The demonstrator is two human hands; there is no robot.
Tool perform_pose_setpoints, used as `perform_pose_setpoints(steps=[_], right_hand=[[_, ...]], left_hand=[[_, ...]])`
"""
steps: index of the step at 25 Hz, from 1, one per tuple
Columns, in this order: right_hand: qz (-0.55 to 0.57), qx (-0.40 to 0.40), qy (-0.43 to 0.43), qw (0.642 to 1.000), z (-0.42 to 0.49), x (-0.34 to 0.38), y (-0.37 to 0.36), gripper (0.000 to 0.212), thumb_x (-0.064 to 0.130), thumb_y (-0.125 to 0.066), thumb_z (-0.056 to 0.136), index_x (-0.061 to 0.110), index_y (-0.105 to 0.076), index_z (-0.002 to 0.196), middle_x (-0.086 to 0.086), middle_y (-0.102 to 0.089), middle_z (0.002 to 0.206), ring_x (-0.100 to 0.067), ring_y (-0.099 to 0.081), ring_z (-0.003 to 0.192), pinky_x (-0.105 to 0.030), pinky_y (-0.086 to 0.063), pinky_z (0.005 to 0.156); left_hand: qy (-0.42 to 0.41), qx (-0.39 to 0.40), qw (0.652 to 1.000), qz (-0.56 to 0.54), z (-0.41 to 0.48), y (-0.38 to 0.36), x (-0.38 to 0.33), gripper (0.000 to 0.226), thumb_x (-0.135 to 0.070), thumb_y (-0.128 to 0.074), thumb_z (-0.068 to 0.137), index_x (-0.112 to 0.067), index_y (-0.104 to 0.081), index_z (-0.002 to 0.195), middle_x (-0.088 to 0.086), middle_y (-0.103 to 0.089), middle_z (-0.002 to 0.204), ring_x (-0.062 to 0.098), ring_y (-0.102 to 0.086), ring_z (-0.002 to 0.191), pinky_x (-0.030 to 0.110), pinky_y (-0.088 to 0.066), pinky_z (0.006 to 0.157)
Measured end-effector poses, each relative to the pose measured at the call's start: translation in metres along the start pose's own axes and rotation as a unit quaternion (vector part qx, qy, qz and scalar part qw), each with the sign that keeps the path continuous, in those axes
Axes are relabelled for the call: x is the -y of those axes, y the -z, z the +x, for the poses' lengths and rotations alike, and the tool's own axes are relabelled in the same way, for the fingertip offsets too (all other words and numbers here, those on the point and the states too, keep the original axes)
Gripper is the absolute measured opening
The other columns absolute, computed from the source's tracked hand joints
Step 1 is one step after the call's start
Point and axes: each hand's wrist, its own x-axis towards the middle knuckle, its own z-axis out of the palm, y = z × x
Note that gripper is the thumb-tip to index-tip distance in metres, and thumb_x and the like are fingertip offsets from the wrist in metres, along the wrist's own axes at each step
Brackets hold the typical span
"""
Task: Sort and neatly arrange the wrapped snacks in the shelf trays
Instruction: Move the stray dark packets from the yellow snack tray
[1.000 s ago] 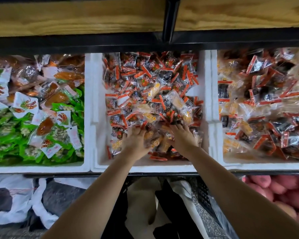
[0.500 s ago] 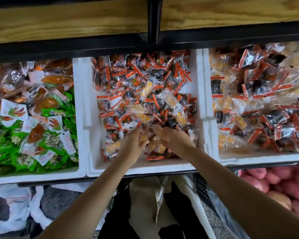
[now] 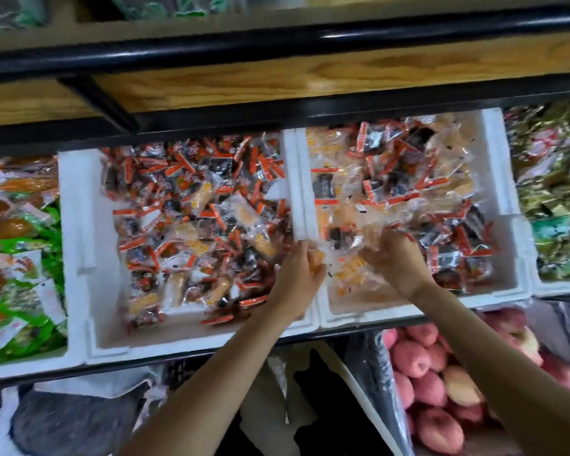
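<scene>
White foam trays (image 3: 76, 225) brim with clear orange-striped wrapped snacks (image 3: 191, 199). My left hand (image 3: 295, 278) grips a blurred yellow packet (image 3: 317, 263) at the divider. My right hand (image 3: 397, 263) is smeared among wrappers, so I cannot tell its grip.

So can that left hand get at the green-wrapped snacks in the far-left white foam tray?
Probably yes: open-topped trays, nothing between the left hand and the green-wrapped snacks, though it seems to grip a yellow packet.

A wooden shelf board (image 3: 310, 77) is running across the upper frame under a black rail (image 3: 277, 44), which is catching light at upper right. Pink apples (image 3: 415, 360) are lying piled at lower right, a white bag (image 3: 89, 386) at lower left.
</scene>
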Motion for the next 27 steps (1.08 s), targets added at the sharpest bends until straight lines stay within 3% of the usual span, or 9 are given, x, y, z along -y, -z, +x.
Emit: perform_pose_setpoints(steps=[2,4,7,11,14,17,21,24,27], right_hand=[[-0.045,0.019,-0.019,0.999,0.010,-0.030,0.011,0.015,0.023,-0.062,0.083,0.013,-0.051,0.084,-0.010,-0.060,0.079,-0.031,-0.059,0.079,-0.031,-0.037,0.064],[-0.086,0.054,-0.025,0.995,0.018,-0.051,0.014,0.032,0.023,-0.060,0.086,0.007,-0.051,0.112,-0.015,-0.061,0.098,-0.034,-0.059,0.092,-0.033,-0.040,0.068],[-0.069,0.119,-0.028,0.990,0.024,-0.065,0.015,0.048,0.017,-0.058,0.088,0.011,-0.038,0.131,-0.014,-0.058,0.113,-0.033,-0.057,0.103,-0.033,-0.043,0.075],[-0.106,0.115,0.070,0.985,0.010,-0.056,0.012,0.061,0.015,-0.053,0.091,0.016,-0.023,0.144,-0.009,-0.034,0.144,-0.027,-0.034,0.132,-0.036,-0.032,0.106],[-0.129,0.105,0.205,0.965,-0.011,-0.030,0.001,0.052,0.013,-0.045,0.095,0.016,-0.027,0.143,-0.005,-0.028,0.146,-0.022,-0.023,0.138,-0.029,-0.020,0.112],[-0.137,0.146,0.247,0.948,-0.020,0.003,-0.028,0.048,0.015,-0.043,0.096,0.019,-0.028,0.142,-0.001,-0.030,0.145,-0.020,-0.029,0.135,-0.031,-0.029,0.107],[-0.098,0.185,0.225,0.952,-0.019,0.046,-0.080,0.064,0.007,-0.045,0.094,0.019,-0.015,0.149,-0.002,-0.021,0.153,-0.022,-0.029,0.137,-0.030,-0.030,0.105],[-0.189,0.150,0.217,0.946,-0.013,0.057,-0.111,0.075,-0.003,-0.048,0.089,0.018,-0.010,0.150,-0.004,-0.018,0.156,-0.021,-0.020,0.141,-0.031,-0.025,0.110],[-0.264,0.110,0.198,0.938,-0.009,0.063,-0.123,0.045,0.006,-0.049,0.091,0.014,-0.043,0.135,-0.008,-0.048,0.136,-0.025,-0.038,0.127,-0.032,-0.031,0.103]], left_hand=[[0.024,0.042,0.999,0.008,0.008,-0.032,-0.014,0.039,-0.019,-0.059,0.092,-0.007,-0.046,0.127,0.006,-0.056,0.102,0.017,-0.054,0.091,0.024,-0.043,0.078],[0.042,0.074,0.996,0.015,0.014,-0.054,-0.020,0.041,-0.018,-0.057,0.093,-0.008,-0.043,0.131,0.012,-0.057,0.109,0.022,-0.056,0.096,0.022,-0.040,0.075],[0.055,0.085,0.994,0.039,0.018,-0.072,-0.023,0.038,-0.014,-0.055,0.094,-0.007,-0.043,0.130,0.013,-0.054,0.118,0.025,-0.056,0.105,0.027,-0.044,0.083],[-0.024,0.020,0.997,0.066,-0.002,-0.059,-0.021,0.034,-0.009,-0.057,0.090,-0.007,-0.049,0.124,0.008,-0.049,0.122,0.018,-0.051,0.112,0.030,-0.043,0.099],[0.011,-0.074,0.994,0.073,-0.031,-0.022,0.008,0.032,-0.009,-0.057,0.089,-0.011,-0.049,0.120,0.000,-0.042,0.118,0.013,-0.045,0.110,0.025,-0.038,0.100],[0.041,-0.129,0.981,0.141,-0.053,0.023,0.067,0.030,-0.007,-0.061,0.086,-0.007,-0.053,0.115,0.009,-0.048,0.116,0.025,-0.050,0.106,0.039,-0.045,0.096],[0.157,-0.056,0.966,0.199,-0.052,0.063,0.130,0.044,-0.018,-0.059,0.090,-0.009,-0.044,0.130,0.014,-0.042,0.134,0.031,-0.037,0.129,0.040,-0.031,0.107],[0.167,0.007,0.959,0.229,-0.046,0.069,0.152,0.055,-0.029,-0.057,0.092,-0.012,-0.035,0.139,0.011,-0.033,0.146,0.029,-0.022,0.140,0.043,-0.019,0.116],[0.149,0.018,0.956,0.251,-0.039,0.069,0.163,0.056,-0.032,-0.058,0.092,-0.012,-0.036,0.139,0.010,-0.038,0.142,0.027,-0.027,0.138,0.042,-0.016,0.117]])
